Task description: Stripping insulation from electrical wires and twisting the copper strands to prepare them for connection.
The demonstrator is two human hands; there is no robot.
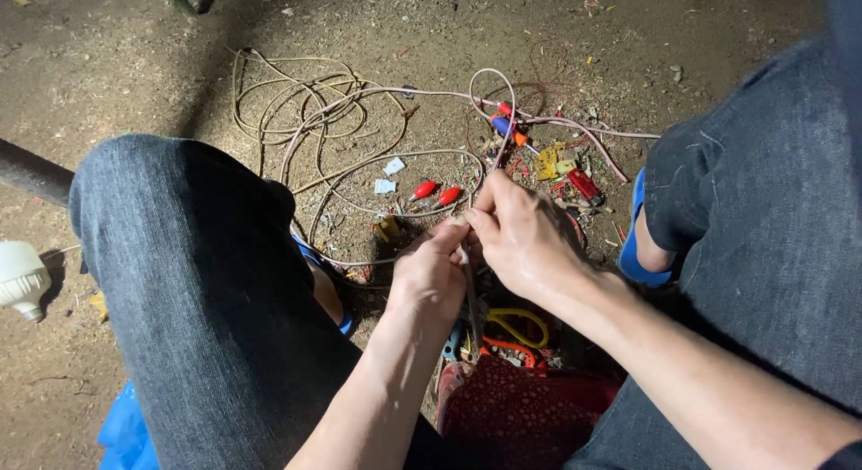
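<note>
1. Where the two hands meet above the dirt floor point(135, 57), a thin pale wire point(489, 120) is pinched between them; it runs up in a loop and off into the tangled coil of wire point(314, 120).
2. The left hand point(429, 277) has its fingers closed tight on the wire, just beside the right.
3. The right hand point(525, 237) is closed on the wire too, fingertips together.
4. I think small, firm pinches close together work best here, so the wire does not slip.
5. Red bulbs point(435, 193) lie near, scissors point(516, 331) sit below the hands, and a white bulb point(20, 277) lies far left.
</note>
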